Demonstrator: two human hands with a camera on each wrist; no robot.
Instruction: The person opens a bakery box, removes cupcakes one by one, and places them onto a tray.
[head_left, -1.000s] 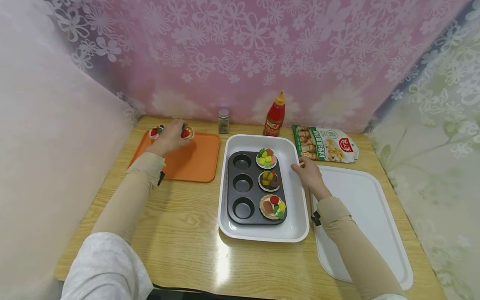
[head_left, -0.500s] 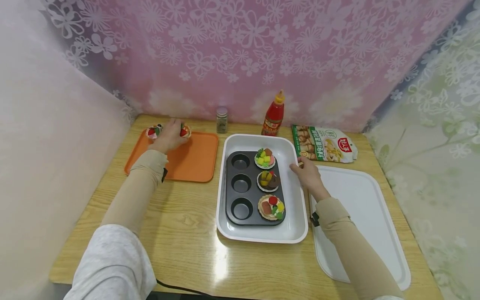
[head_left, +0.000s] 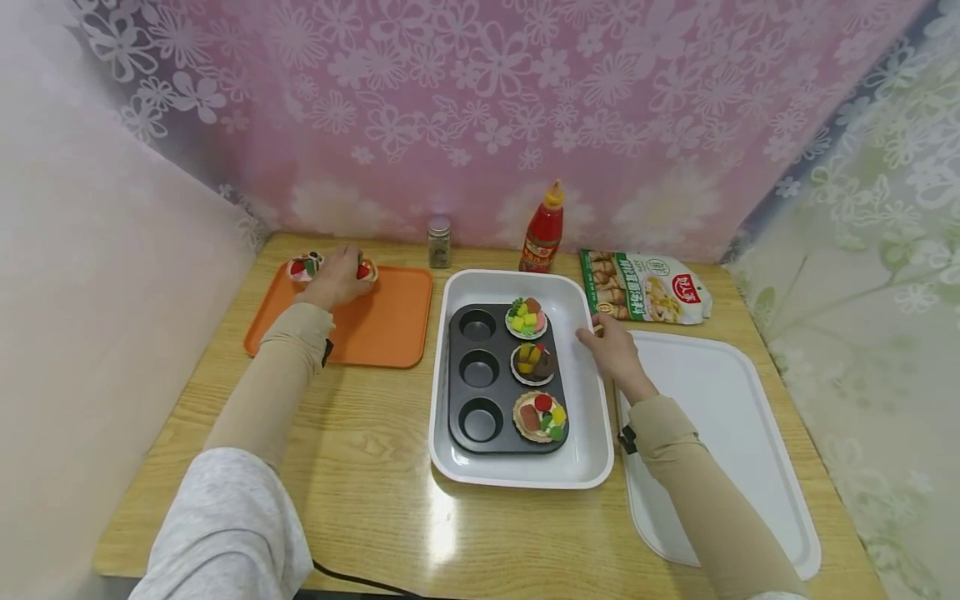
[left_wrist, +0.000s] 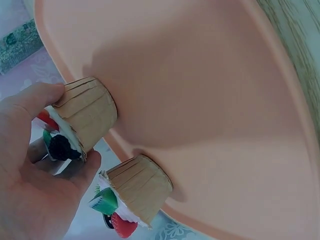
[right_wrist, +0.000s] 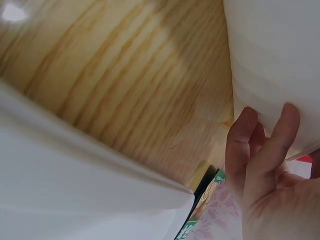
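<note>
At the far left, my left hand (head_left: 337, 279) grips a toy cupcake (left_wrist: 87, 112) in a pleated brown paper cup, topped with a blackberry and red fruit. Thumb and fingers sit on opposite sides of the cup, over the orange tray (head_left: 382, 325). Beside it stands a second cupcake (left_wrist: 142, 187) with a strawberry and a green piece. My right hand (head_left: 618, 354) pinches the right rim of a deep white pan (head_left: 517, 481), fingers against its outer wall. Inside lies a dark muffin tin (head_left: 498, 392); its right column holds three tarts (head_left: 540, 417), its left column three bare cups.
A red sauce bottle (head_left: 542, 233) and a small spice jar (head_left: 439, 243) stand behind the pan. A green-and-white food packet (head_left: 645, 287) lies at the back right. On the right is a flat white tray (head_left: 720, 442), partly under my right forearm.
The whole scene has shifted slightly left in the head view. My left hand stays at the cupcake and my right hand stays on the pan's rim.
</note>
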